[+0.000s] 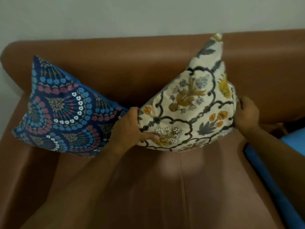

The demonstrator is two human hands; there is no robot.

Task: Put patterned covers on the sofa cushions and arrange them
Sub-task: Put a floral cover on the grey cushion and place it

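Observation:
A cream cushion (191, 103) with grey vines and yellow flowers stands tilted on one corner against the brown sofa's backrest (132, 63). My left hand (132, 128) grips its lower left corner, thumb on the front. My right hand (246, 114) holds its right edge. A dark blue cushion (61, 109) with blue, pink and white flower arcs leans in the sofa's left corner, its right corner touching my left hand.
The brown leather seat (165, 187) stretches in front of the cushions, with a seam down its middle. The left armrest (14, 162) borders the blue cushion. A plain blue fabric piece (290, 146) lies at the right edge. A pale wall (148, 15) rises behind.

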